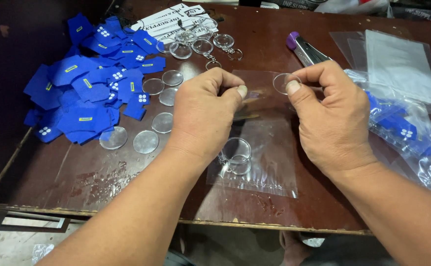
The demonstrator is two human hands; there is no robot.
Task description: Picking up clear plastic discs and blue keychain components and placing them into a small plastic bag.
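Clear disc [283, 81] pinched by right hand [331, 116], left hand [203, 111] beside

Even, fairly bright overhead light, with both hands sharply in focus. Soft shadows fall beneath the fingers, and glare streaks the clear plastic bag [262, 162] below them. Far left of the fingers, darkness.

Both forearms are extended forward from the lower edge of the view and angled inward toward each other. The left hand [203, 116] is held palm down, its fingers [241, 90] curled and pinched together at the tips. The right hand [331, 116] is likewise turned back up, thumb and forefinger closed in a pinch. The hands are kept slightly apart.
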